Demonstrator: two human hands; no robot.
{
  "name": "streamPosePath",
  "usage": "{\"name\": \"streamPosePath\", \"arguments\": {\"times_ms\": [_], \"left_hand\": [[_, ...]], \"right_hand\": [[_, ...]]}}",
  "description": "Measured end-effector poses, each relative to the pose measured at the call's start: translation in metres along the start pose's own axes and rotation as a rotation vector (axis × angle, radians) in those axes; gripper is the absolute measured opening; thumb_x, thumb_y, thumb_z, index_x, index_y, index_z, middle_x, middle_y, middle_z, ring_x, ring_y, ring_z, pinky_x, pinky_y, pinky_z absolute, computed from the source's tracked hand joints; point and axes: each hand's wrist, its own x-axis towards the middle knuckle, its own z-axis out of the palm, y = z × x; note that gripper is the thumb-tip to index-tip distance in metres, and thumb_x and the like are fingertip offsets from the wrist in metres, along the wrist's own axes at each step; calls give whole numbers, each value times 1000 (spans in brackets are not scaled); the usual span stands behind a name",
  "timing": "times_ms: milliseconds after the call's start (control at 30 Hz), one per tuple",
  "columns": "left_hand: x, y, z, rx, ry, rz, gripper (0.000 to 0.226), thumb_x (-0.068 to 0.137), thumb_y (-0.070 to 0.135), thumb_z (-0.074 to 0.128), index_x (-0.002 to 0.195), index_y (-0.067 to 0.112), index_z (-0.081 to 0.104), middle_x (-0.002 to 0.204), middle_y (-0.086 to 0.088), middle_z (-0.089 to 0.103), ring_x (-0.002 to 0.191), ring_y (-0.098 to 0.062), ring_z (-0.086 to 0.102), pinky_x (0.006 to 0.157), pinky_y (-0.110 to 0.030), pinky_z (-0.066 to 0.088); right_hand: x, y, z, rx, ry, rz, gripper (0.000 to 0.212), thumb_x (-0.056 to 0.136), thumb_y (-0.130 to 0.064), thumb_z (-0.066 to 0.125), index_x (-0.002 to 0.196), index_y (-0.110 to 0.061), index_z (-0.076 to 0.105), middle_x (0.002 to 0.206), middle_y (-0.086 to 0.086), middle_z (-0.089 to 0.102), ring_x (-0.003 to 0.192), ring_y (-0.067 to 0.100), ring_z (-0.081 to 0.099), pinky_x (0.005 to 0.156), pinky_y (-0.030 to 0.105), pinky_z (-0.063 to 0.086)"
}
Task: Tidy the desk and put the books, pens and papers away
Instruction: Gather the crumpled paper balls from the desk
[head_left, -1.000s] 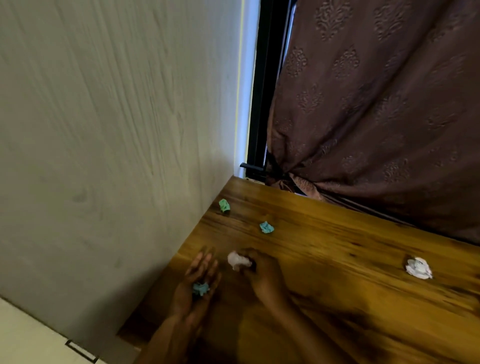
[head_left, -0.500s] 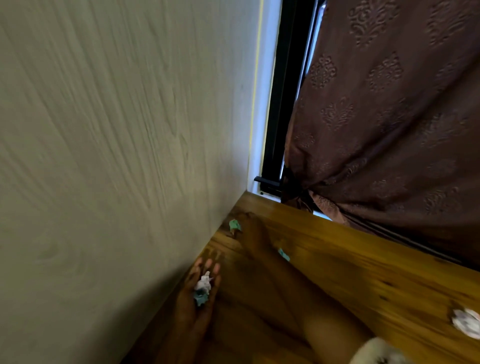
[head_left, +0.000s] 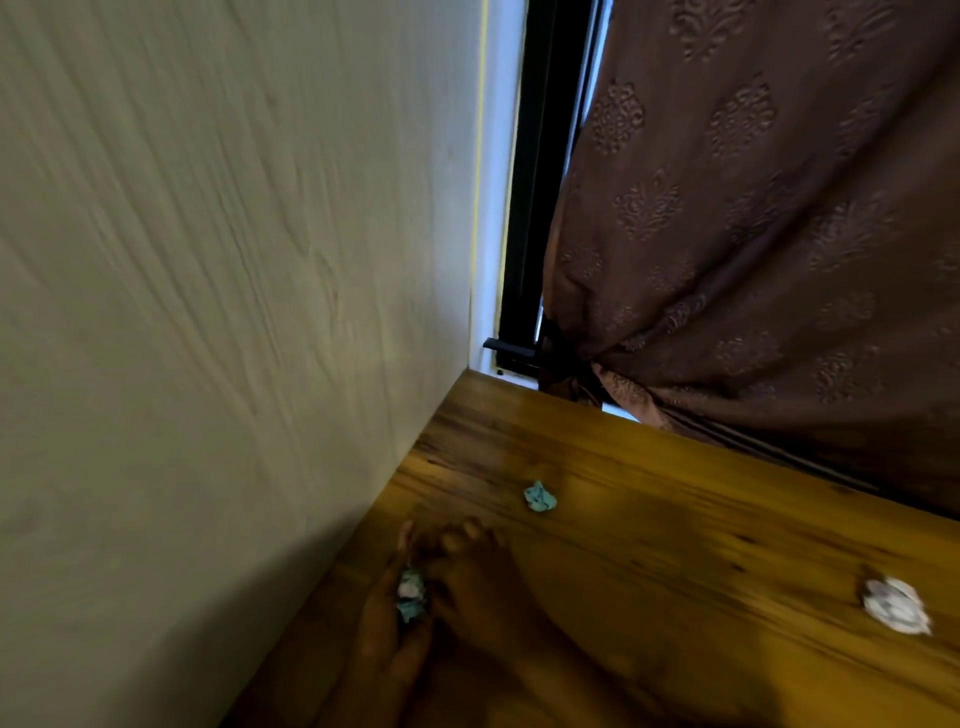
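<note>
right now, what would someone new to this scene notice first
The eye goes to the two hands meeting low at the wall side of the wooden desk: the left hand lies palm up, cupping a few small paper wads, with the right hand pressed against it. Two crumpled scraps lie loose on the desk, a teal scrap beyond the hands and a white ball far right. A heavy brown curtain hangs behind the desk.
</note>
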Motion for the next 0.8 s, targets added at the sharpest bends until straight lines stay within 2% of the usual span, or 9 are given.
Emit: {"name": "streamPosePath", "arguments": {"times_ms": [100,167,233,333,433,567,667,767,800], "left_hand": [[1,-7,-15,76,71,223,81,41,7,87,117,12,60,89,-8,73,70,-18,72,55,-28,58],[0,-6,-8,164,82,214,105,11,11,96,109,11,60,87,-8,75,74,-21,73,58,-32,59],[-4,-5,-2,201,75,216,110,5,13,96,108,11,59,90,-7,75,77,-20,73,60,-31,59],[-11,-14,2,282,100,160,62,66,8,77,123,9,54,104,-8,69,87,-23,70,65,-32,60],[-15,-28,1,255,133,75,37,92,7,45,128,8,52,111,-9,67,95,-26,67,69,-34,60],[-15,-56,5,198,80,-75,63,44,9,92,103,8,71,100,-11,73,81,-23,72,64,-35,60],[-16,-86,15,182,86,-123,20,62,19,87,65,3,75,73,-11,72,59,-17,70,50,-25,57],[-19,-116,25,327,74,-153,42,27,15,97,62,7,76,74,-12,72,61,-18,70,51,-26,57],[-15,-125,24,380,70,-170,37,32,12,94,65,9,77,80,-12,72,64,-18,71,53,-26,57]], "right_hand": [[-17,21,-19,124,34,18,27,86,-30,58,112,-29,65,125,-3,56,121,15,43,101,36,32],[-12,57,-23,0,273,225,24,77,-22,69,100,-20,68,110,2,64,106,23,59,88,39,50],[-5,80,-24,-165,273,370,40,64,-16,81,101,-16,67,108,7,66,98,30,65,77,39,57],[-8,96,-22,-160,30,434,29,88,-14,56,117,-12,60,131,10,52,124,29,47,99,32,38],[-24,84,-27,44,192,469,21,88,-14,58,108,-11,65,115,8,62,108,25,58,87,27,41],[-53,25,-41,425,427,479,18,85,-18,64,103,-18,64,102,-3,69,93,9,65,81,22,51],[-86,0,-33,180,432,391,16,81,-33,54,93,-29,64,95,-10,70,91,4,62,93,23,39],[-118,11,-44,-55,358,393,30,91,-48,38,95,-31,63,103,-15,70,116,10,55,104,39,20],[-130,18,-58,-57,351,399,34,92,-49,36,96,-32,65,109,-15,68,123,13,51,106,38,18]]}}
